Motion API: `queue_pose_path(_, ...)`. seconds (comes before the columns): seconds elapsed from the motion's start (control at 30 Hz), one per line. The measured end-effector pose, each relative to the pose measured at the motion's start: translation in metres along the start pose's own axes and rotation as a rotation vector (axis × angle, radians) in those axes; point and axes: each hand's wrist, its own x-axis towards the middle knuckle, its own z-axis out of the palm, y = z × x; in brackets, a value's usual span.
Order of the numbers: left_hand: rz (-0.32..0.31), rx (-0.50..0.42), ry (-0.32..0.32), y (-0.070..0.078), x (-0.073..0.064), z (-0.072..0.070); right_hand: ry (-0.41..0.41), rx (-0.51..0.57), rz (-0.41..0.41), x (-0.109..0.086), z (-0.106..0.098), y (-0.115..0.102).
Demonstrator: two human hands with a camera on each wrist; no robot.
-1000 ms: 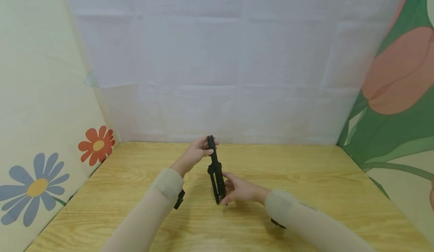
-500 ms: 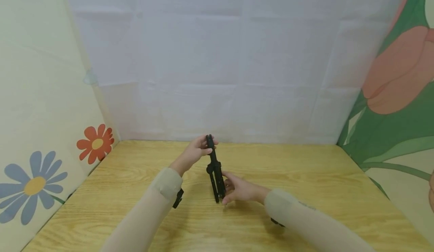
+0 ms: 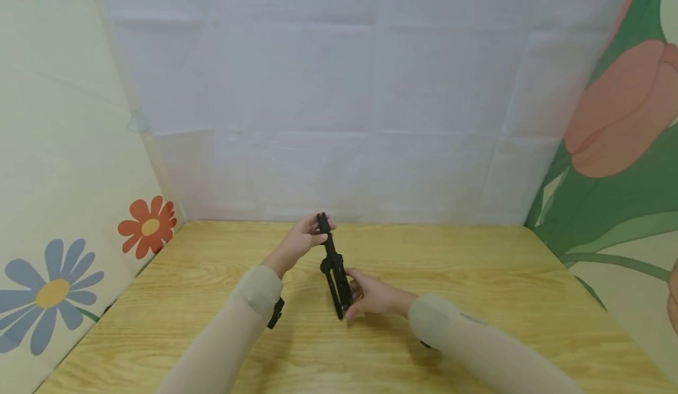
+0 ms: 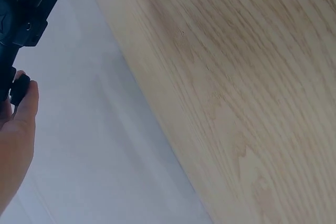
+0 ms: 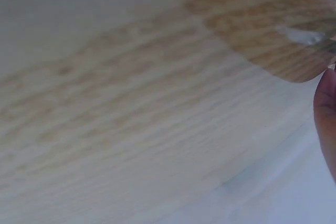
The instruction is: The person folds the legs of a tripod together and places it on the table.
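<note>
A slim black tripod [image 3: 332,261] with its legs folded close together leans slightly left over the table. Near its top end, my left hand [image 3: 298,242] grips it between thumb and fingers. Lower down, my right hand [image 3: 375,296] holds the legs from the right, thumb by their bottom ends. In the left wrist view the dark tripod [image 4: 32,17] enters from the upper left corner, with the left hand [image 4: 18,137] beneath it at the edge. Only part of the right thumb [image 5: 326,114] shows in the blurred right wrist view, at the right edge.
The wood-grain table [image 3: 455,264] spreads around both hands. Behind it hangs a creased white cloth [image 3: 339,99]. Flower-patterned panels stand at the left [image 3: 63,164] and right [image 3: 625,205] sides. Both forearms wear pale sleeves with dark straps below.
The tripod's upper end has tilted slightly to the left, and the left hand has moved with it. The right hand stays at the legs, nearly unmoved.
</note>
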Motion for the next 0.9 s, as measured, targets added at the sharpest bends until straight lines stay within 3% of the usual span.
queue_pose_path(0.17,-0.01,-0.005,0.004,0.0,-0.001,-0.001,0.001,0.03,0.021,-0.001,0.0,-0.002)
queue_pose_path(0.43,-0.019,-0.005,0.01,0.006,-0.007,0.002,0.042,0.044,0.165,-0.006,-0.002,-0.007)
queue_pose_path(0.9,-0.075,0.05,0.052,0.013,-0.014,0.002,0.079,0.014,0.16,-0.02,-0.017,-0.012)
